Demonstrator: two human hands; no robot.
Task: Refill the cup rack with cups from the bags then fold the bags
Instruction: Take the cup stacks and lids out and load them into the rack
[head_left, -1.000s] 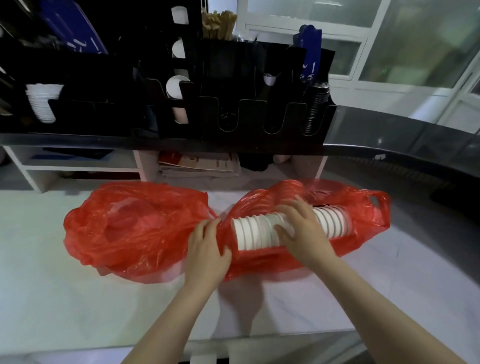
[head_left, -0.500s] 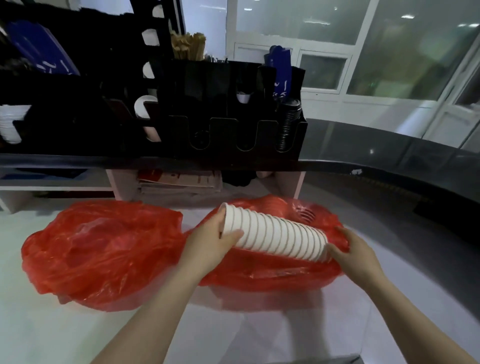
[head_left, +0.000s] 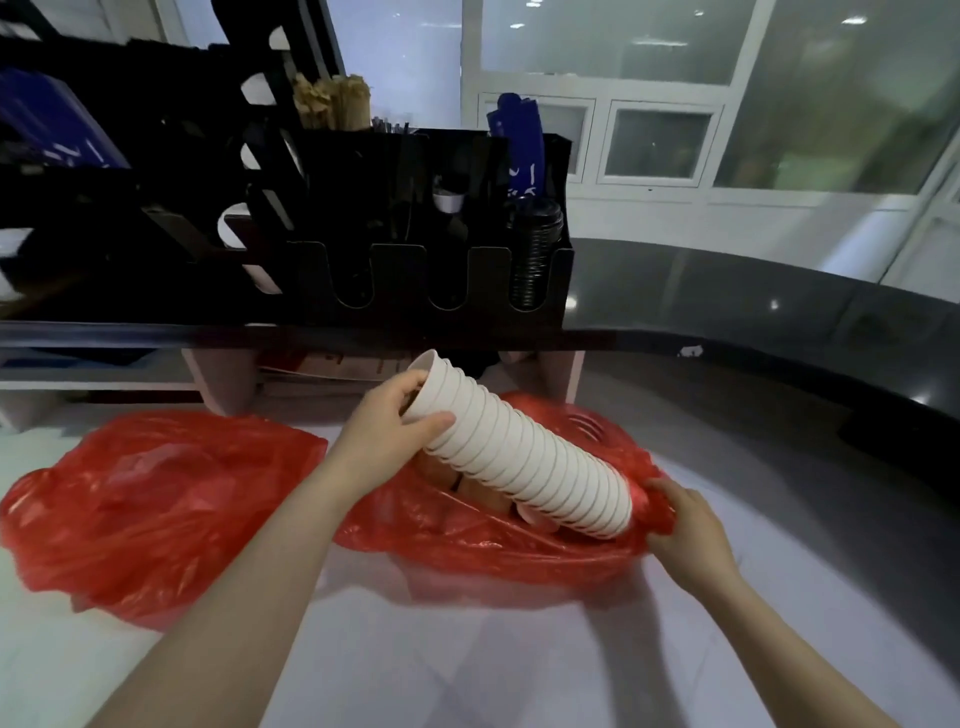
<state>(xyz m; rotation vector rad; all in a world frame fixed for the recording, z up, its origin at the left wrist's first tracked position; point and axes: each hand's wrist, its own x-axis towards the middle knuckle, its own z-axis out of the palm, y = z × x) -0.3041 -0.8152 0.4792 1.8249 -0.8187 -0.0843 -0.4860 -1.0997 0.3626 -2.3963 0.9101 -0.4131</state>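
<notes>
A long nested stack of white paper cups (head_left: 524, 457) slants up to the left out of the right red plastic bag (head_left: 467, 540). My left hand (head_left: 387, 431) grips the stack's upper, open end, thumb across the rims. My right hand (head_left: 685, 530) pinches the bag's bunched plastic at the stack's lower end. More cups lie inside this bag under the stack. A second red bag (head_left: 156, 509) lies crumpled to the left. The black cup rack (head_left: 431, 275) stands on the dark counter behind, with U-shaped slots, most of them empty.
A stack of black lids (head_left: 532, 254) fills the rack's right slot. White cups (head_left: 234, 239) sit in a rack further left, wooden stirrers (head_left: 332, 106) above. The dark counter ledge (head_left: 727, 332) overhangs the white worktop (head_left: 415, 660). Papers lie on a shelf beneath.
My left hand has lifted the cup stack's open end up and out of the right bag. My right hand moved from the cups to the bag's right end and holds the plastic.
</notes>
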